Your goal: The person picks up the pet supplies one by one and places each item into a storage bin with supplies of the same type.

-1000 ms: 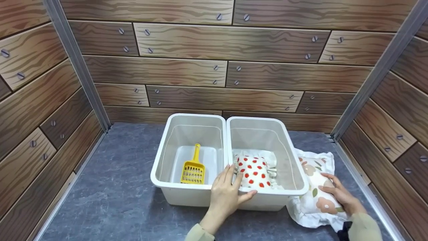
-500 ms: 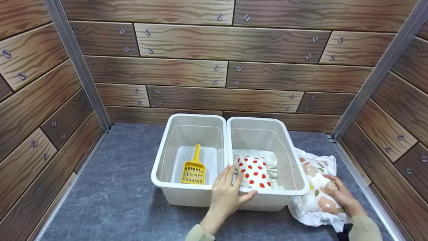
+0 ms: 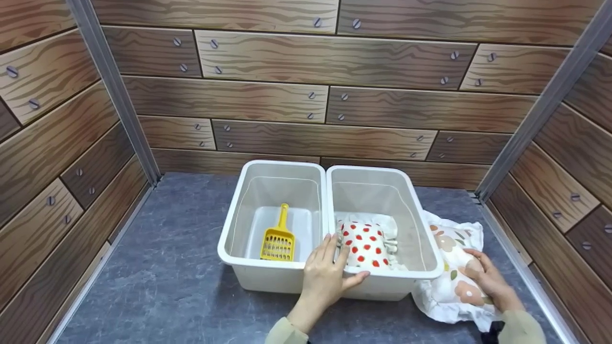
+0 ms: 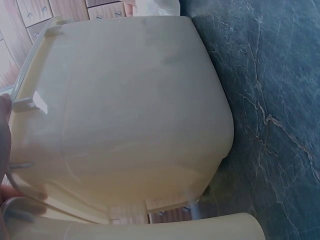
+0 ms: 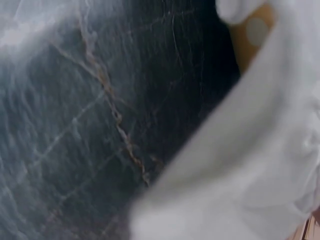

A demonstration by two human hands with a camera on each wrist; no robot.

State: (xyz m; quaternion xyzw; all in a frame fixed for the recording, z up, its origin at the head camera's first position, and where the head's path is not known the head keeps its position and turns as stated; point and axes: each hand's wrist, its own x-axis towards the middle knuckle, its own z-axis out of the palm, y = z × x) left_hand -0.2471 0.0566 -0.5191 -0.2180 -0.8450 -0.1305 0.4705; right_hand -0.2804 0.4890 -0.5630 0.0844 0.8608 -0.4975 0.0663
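Observation:
Two white plastic bins stand side by side in the head view. A yellow litter scoop (image 3: 280,233) lies inside the left bin (image 3: 267,278). The right bin (image 3: 382,286) holds a small frilled cushion (image 3: 367,244) with red strawberry spots. My left hand (image 3: 325,277) rests with straight fingers over the near rims where the bins meet, thumb along the right bin's edge. Right of the bins lies a larger floral cushion (image 3: 444,286) with white frills, gripped between thumb and fingers of my right hand (image 3: 491,282); some fingertips are hidden. White frill (image 5: 240,180) fills much of the right wrist view.
The dark grey marbled surface (image 3: 153,267) extends left of the bins. Wood-patterned walls (image 3: 267,105) with grey metal corner posts (image 3: 117,100) enclose it. Under the frill, the right wrist view shows an orange-brown patch (image 5: 242,47) with a pale dot.
The floral cushion has shifted slightly right with my right hand on it. My left hand, the bins, the scoop and the strawberry cushion keep their places.

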